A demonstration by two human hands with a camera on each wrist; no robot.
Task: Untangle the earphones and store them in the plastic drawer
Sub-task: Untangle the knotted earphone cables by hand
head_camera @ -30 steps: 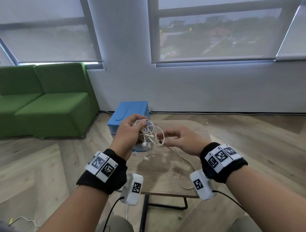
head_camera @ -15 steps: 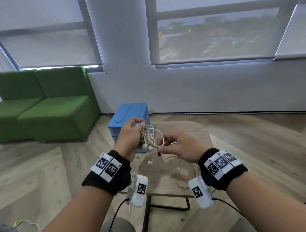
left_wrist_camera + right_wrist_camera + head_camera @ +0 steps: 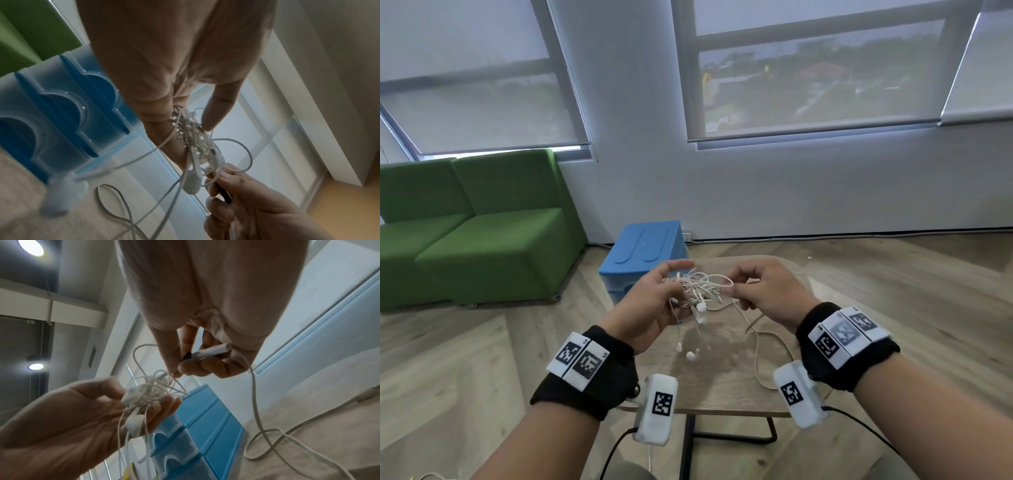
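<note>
A knot of white earphones [image 3: 698, 289] [image 3: 195, 138] [image 3: 148, 392] hangs above the small wooden table [image 3: 726, 383]. My left hand [image 3: 654, 301] [image 3: 86, 410] holds the tangle between thumb and fingers, index finger stretched out. My right hand [image 3: 760, 291] [image 3: 197, 356] [image 3: 236, 191] pinches a cord loop at the knot's right side and also keeps a white plug with a black tip [image 3: 207, 352] in its fingers. Earbuds [image 3: 690, 354] dangle below, and a long cord [image 3: 760, 353] trails onto the table. The blue plastic drawer unit [image 3: 643, 253] [image 3: 61, 100] [image 3: 195, 426] stands just behind the hands.
A green sofa [image 3: 476, 226] sits on the floor at the left. A white wall with windows and roller blinds [image 3: 818, 68] closes the far side. The table's black metal legs [image 3: 722, 438] stand over wood flooring.
Both hands have risen a little and drawn the knot wider. My left index finger has straightened out, and the right hand has shifted right with a loop of cord.
</note>
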